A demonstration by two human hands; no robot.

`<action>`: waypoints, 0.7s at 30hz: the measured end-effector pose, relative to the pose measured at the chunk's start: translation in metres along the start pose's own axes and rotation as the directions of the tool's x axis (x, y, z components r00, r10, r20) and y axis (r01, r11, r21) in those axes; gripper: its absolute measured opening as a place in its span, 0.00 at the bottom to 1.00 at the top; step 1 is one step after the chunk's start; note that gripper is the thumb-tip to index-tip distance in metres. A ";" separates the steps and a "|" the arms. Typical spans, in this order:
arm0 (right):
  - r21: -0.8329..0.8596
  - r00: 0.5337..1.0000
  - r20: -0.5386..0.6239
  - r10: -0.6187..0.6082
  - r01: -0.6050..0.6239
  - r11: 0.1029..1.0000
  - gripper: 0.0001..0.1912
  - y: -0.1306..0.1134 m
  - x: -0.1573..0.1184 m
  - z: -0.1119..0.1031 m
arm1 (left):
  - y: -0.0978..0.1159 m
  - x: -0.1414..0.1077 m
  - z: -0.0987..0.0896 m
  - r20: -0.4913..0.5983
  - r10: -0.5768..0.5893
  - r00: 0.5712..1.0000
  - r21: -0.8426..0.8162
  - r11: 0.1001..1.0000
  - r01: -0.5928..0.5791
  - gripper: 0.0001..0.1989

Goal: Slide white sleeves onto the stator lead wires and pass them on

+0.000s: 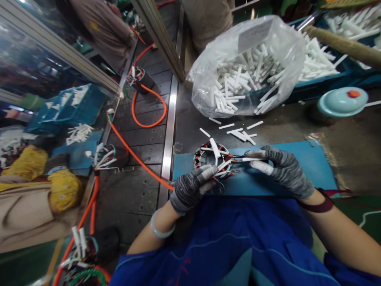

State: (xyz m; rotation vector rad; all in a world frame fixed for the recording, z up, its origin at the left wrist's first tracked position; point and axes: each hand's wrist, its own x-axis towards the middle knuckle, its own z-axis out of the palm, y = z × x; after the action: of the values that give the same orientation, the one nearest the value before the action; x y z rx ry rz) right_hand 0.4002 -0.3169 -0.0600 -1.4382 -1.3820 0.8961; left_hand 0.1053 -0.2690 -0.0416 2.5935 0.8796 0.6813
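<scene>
A motor stator (196, 155), a ring of copper-red windings with white and black lacing, lies on a blue mat (309, 167) in front of me. Several wire leads come out of it, some covered by white sleeves. My left hand (193, 186), in a grey knit glove with white-wrapped fingertips, pinches a sleeved wire lead (222, 173) at the stator's near side. My right hand (279, 169), gloved the same way, grips a thin white sleeve (249, 159) between thumb and fingers. The sleeve's left end meets a lead's dark tip. A wider white sleeve (214, 147) stands over the ring.
Loose white sleeves (238, 133) lie beyond the mat, before a clear plastic bag (205, 93) full of them. A teal lidded container (342, 102) stands right. Left, a roller conveyor (149, 159) carries stators and an orange cable (137, 161). Co-worker's yellow sleeves (64, 188) show far left.
</scene>
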 end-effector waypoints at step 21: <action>-0.544 0.829 0.432 -0.355 0.554 0.631 0.24 -0.025 0.054 0.015 | -0.011 0.013 -0.004 0.193 0.011 0.981 0.148 0.988 -0.040 0.20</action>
State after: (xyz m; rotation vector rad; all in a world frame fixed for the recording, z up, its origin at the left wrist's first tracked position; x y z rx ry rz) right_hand 0.3837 -0.2623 -0.0363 -1.3398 -2.3266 0.2682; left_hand 0.1067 -0.2516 -0.0385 2.7516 0.8687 0.3741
